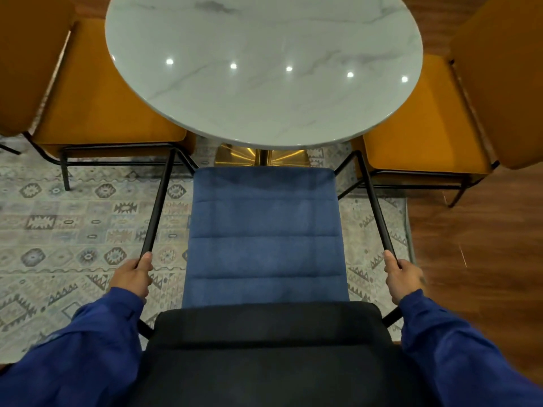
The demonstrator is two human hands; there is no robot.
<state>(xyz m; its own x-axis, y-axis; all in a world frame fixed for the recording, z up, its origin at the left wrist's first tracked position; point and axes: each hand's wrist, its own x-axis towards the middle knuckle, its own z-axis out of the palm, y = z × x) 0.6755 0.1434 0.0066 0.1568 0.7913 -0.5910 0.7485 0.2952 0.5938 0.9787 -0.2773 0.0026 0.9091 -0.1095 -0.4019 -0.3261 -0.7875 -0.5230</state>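
Left hand: fingers curled tight around the near end of the left armrest bar, thumb lying along the top. Right hand: same grip on the right armrest bar. Both clamped, nothing loose. The blue chair sits square-on to the round marble worktop, its seat front just short of the worktop edge and not under it. Seat is blue fabric with cross-stitched panels, backrest top black, frame black tube. Gold pedestal base shows under the worktop, straight ahead of the seat. One orange chair left of the worktop, a second orange chair right of it, both partly tucked under; their black legs stand close to the armrest fronts. Patterned rug lies beneath the worktop, wooden floor beyond it to the right.
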